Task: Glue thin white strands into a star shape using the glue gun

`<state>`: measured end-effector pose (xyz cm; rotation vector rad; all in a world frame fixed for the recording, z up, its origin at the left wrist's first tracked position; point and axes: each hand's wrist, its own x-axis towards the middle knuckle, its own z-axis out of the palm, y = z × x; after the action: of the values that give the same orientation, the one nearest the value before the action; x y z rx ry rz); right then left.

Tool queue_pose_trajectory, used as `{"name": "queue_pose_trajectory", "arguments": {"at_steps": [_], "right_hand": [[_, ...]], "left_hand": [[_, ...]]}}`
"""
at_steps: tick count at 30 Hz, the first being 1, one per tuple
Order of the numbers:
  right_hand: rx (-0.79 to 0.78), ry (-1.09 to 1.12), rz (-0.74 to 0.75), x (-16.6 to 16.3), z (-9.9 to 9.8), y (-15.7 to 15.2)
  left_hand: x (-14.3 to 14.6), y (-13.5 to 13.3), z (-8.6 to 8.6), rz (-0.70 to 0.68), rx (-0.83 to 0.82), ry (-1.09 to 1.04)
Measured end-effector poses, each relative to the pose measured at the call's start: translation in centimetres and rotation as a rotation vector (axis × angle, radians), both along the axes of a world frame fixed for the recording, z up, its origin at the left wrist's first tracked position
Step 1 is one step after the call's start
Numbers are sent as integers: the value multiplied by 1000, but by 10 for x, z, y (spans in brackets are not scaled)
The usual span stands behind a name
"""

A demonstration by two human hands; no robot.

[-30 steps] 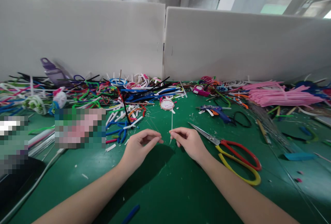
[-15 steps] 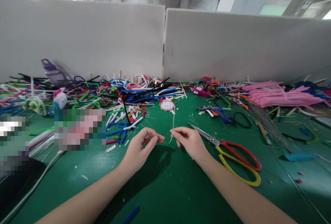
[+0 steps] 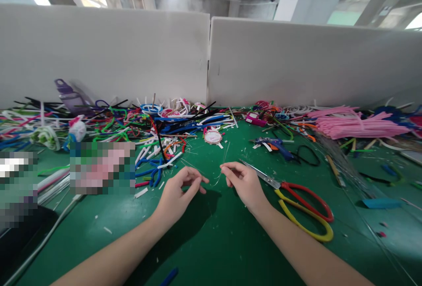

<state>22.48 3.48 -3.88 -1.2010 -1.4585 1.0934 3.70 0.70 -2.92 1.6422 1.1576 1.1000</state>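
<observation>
My left hand (image 3: 180, 191) and my right hand (image 3: 243, 180) hover close together over the green table (image 3: 214, 242), each with fingers pinched. Between them runs a thin pale wire (image 3: 220, 172), bent into a curve and rising from my right fingertips. My right hand pinches one end; my left fingertips close on the other end. Red-and-yellow scissors (image 3: 296, 202) lie just right of my right hand. A small round pink-rimmed piece (image 3: 212, 136) lies beyond the hands.
A dense heap of coloured pipe cleaners and strips (image 3: 132, 123) covers the back left. A pink bundle (image 3: 356, 123) lies at the back right, a blue glue gun (image 3: 277, 144) in between. White partitions (image 3: 211, 57) wall the rear. A blue piece (image 3: 168, 276) lies near my left forearm.
The thin wire stood straight up from my right fingers; now it is bent over in a curve toward my left hand. Both hands have shifted slightly.
</observation>
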Motion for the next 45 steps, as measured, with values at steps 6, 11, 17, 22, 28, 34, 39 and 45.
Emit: {"name": "queue_pose_trajectory", "arguments": {"at_steps": [6, 11, 17, 22, 28, 34, 39, 45], "right_hand": [[123, -41, -19, -1, 3, -4], [120, -93, 26, -1, 4, -5], [111, -116, 39, -1, -4, 0], [142, -23, 14, -1, -1, 0], [78, -38, 46, -2, 7, -5], [96, -108, 10, -1, 9, -5], [163, -96, -14, 1, 9, -4], [283, -189, -51, 2, 10, -8]], "left_hand": [[1, -1, 0, 10, 35, 26], [0, -2, 0, -9, 52, 64], [0, -2, 2, -13, 52, 90], [1, -3, 2, -3, 51, 72], [1, -4, 2, 60, 60, 34], [1, -3, 2, 113, 84, -7], [-1, -2, 1, 99, 62, -20], [-1, -2, 1, 94, 79, -27]]}}
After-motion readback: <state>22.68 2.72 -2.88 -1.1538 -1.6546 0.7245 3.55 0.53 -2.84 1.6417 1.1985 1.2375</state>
